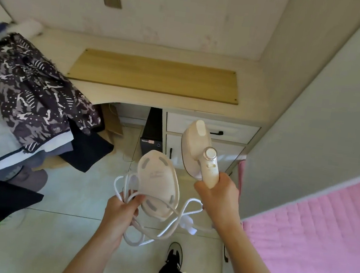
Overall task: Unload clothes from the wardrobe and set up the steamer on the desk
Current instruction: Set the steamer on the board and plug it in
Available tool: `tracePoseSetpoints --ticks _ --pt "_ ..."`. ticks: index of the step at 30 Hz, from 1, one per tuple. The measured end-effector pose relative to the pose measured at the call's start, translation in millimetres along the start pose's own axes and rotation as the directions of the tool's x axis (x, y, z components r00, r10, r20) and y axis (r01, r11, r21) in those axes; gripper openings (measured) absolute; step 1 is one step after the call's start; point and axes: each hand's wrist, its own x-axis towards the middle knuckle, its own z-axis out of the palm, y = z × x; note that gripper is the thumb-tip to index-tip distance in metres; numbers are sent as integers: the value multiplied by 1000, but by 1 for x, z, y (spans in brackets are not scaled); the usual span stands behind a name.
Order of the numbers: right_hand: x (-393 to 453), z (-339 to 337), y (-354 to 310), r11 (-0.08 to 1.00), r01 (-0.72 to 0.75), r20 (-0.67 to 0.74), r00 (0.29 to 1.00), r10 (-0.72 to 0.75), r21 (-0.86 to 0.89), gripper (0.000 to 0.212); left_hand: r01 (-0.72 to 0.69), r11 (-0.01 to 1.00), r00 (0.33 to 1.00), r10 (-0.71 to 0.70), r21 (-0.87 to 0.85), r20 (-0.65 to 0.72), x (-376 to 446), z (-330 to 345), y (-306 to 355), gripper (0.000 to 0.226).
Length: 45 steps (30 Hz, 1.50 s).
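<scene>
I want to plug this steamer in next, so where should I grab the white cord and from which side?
Pinch the white plug where it dangles below the base plate, coming from the right side. The cord hangs in tangled loops from the left hand, so only the plug is a firm, free end.

The steamer [198,148] is smooth cream plastic with a faint sheen, its dial [210,154] ringed in what looks like knurled metal. Its base [157,181] is matt plastic, the cord [162,230] glossy white. The bench [155,75] carries matt wood-grain board; the clothes [31,94] are soft printed cloth.
</scene>
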Motion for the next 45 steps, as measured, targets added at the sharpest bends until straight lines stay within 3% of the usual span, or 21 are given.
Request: tracePoseSetpoints --ticks 13,17,25,29,33,45 --pt "152 -8 -34 991 -134 27 991 133 18 13 12 1000 1000 -12 -18 -9 118 76 107 21" --pt "195 -1 -45 986 -155 -29 987 157 57 15 9 999 1000 -9 -50 -2 163 94 138 16" --pt "286 15 -83 977 -196 -131 970 205 80 22 -41 997 996 36 58 81 255 120 221 5" --pt "327 22 -94 966 -242 -195 947 257 94 21 -54 994 993 44 93 108 298 138 252 11" --pt "358 22 -99 959 -266 -240 929 281 94 22 -30 987 989 7 156 147 331 160 271 21" --pt "427 -4 -88 946 -317 -236 916 325 72 22 2 973 976 -52 230 212 382 225 290 19"
